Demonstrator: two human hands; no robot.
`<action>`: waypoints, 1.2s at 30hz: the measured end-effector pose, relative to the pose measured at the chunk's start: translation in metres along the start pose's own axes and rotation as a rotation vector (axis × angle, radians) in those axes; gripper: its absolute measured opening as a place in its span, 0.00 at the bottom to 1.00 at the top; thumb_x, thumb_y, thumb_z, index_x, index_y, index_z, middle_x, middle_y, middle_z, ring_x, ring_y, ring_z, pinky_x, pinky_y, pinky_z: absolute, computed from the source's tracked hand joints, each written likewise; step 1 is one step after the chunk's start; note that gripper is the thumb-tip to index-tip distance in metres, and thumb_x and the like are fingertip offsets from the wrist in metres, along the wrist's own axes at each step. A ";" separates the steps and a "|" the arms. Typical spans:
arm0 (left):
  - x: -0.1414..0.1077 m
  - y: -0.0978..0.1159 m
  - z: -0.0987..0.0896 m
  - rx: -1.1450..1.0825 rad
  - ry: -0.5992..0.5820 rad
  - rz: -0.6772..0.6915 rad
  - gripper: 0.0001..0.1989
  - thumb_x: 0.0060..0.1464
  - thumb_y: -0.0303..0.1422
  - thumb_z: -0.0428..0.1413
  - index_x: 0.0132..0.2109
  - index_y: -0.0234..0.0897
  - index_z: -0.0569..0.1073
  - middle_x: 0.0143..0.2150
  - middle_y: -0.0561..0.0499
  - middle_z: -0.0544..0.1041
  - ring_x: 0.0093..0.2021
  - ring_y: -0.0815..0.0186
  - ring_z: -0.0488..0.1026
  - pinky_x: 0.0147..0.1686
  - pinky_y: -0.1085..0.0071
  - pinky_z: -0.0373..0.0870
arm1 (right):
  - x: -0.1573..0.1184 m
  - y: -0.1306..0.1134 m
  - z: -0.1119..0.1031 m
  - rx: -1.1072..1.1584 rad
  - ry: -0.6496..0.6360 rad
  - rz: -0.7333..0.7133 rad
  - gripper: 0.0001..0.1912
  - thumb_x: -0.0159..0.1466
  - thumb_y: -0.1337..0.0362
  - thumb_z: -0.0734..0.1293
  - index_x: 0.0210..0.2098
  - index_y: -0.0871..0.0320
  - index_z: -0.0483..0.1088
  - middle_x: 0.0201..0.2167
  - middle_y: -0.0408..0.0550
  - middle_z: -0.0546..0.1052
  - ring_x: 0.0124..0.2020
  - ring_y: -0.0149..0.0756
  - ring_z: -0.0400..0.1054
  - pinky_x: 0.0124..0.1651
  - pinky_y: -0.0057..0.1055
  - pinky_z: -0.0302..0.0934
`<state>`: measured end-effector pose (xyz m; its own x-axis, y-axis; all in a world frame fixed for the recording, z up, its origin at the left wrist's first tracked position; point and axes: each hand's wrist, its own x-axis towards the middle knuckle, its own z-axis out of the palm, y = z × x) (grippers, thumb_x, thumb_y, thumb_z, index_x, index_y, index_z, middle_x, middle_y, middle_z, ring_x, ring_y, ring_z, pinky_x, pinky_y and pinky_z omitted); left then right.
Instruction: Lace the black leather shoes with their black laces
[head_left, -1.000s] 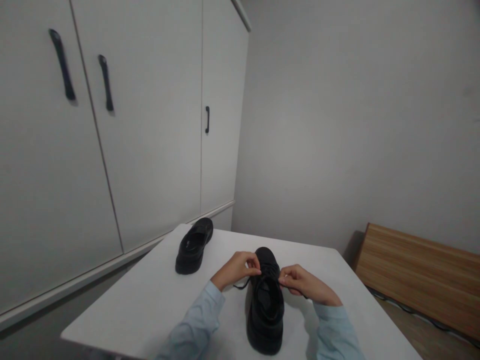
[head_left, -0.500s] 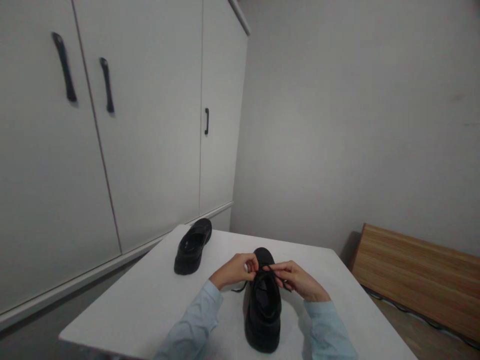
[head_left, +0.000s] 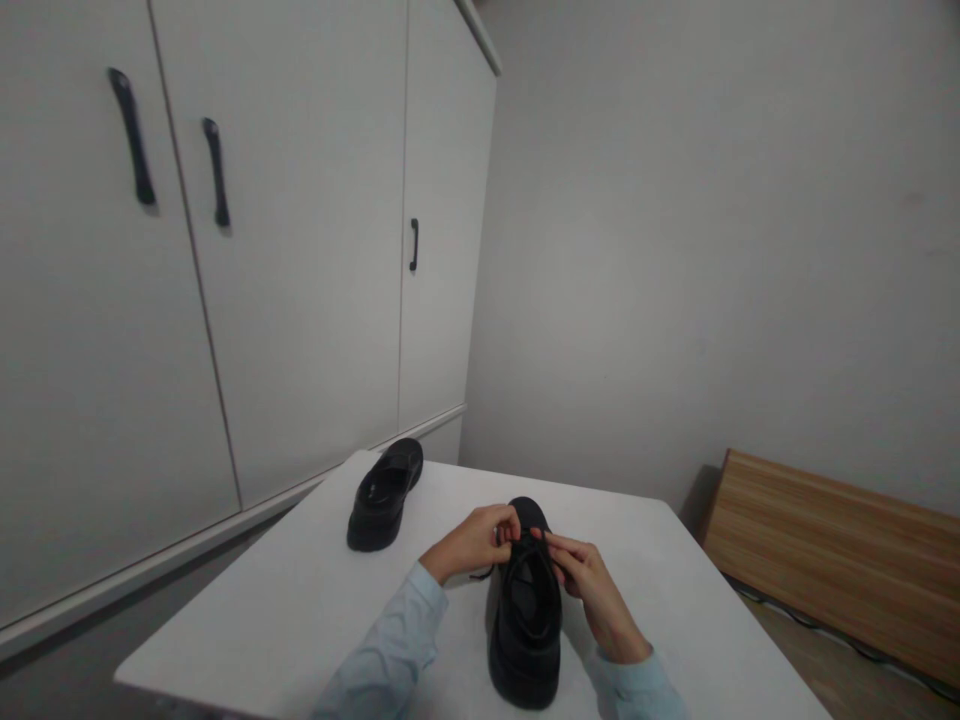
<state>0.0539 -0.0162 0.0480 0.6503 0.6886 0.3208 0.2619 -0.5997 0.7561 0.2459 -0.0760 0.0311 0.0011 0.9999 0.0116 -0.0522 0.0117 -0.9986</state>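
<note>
A black shoe (head_left: 526,650) stands upright on the white table (head_left: 300,620), its heel toward me and its toe pointing away. At its lacing, my left hand (head_left: 480,540) pinches the black shoelace (head_left: 482,576) from the left side, and a loose lace end hangs out beside the shoe. My right hand (head_left: 589,580) is at the right side of the lacing, fingers closed together on the lace near the shoe's opening. The exact path of the lace between the fingers is hidden.
A second black shoe (head_left: 384,495) sits at the table's far left. White cupboard doors (head_left: 315,280) with dark handles rise on the left, and a grey wall (head_left: 675,250) stands behind. A wooden board (head_left: 832,560) leans at the right, beyond the table edge.
My right hand has turned, with its wrist lower and nearer to me, and the lace end that stuck out by it no longer shows. My left hand has barely moved.
</note>
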 end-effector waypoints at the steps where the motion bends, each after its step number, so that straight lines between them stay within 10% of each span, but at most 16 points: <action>1: 0.000 0.001 0.000 0.008 0.004 0.010 0.09 0.42 0.20 0.52 0.33 0.33 0.69 0.30 0.55 0.69 0.29 0.73 0.64 0.29 0.79 0.61 | 0.000 0.001 0.001 0.002 0.018 -0.016 0.24 0.49 0.55 0.72 0.43 0.62 0.77 0.11 0.37 0.60 0.16 0.22 0.44 0.21 0.24 0.33; 24: -0.005 0.007 0.000 1.034 0.181 0.362 0.07 0.57 0.29 0.54 0.42 0.39 0.74 0.40 0.49 0.75 0.40 0.63 0.67 0.36 0.68 0.63 | -0.002 0.011 0.003 0.054 0.032 -0.083 0.23 0.50 0.54 0.73 0.43 0.58 0.77 0.26 0.47 0.78 0.23 0.30 0.61 0.25 0.25 0.53; 31: 0.002 0.001 0.020 0.809 0.390 0.290 0.09 0.58 0.35 0.52 0.40 0.40 0.76 0.39 0.47 0.77 0.38 0.62 0.67 0.37 0.66 0.64 | -0.003 0.010 0.004 0.028 0.065 -0.081 0.24 0.50 0.53 0.73 0.42 0.60 0.77 0.27 0.47 0.78 0.22 0.29 0.61 0.23 0.24 0.53; 36: 0.005 0.002 0.027 0.290 0.451 0.082 0.05 0.53 0.33 0.58 0.32 0.38 0.78 0.34 0.49 0.79 0.37 0.63 0.70 0.40 0.67 0.65 | -0.005 0.010 0.004 0.047 0.018 -0.166 0.22 0.52 0.55 0.72 0.44 0.59 0.76 0.40 0.53 0.80 0.42 0.44 0.71 0.44 0.37 0.64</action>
<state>0.0771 -0.0251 0.0353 0.3230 0.7032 0.6334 0.4506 -0.7028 0.5505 0.2415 -0.0804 0.0212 0.0314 0.9840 0.1754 -0.0964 0.1776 -0.9794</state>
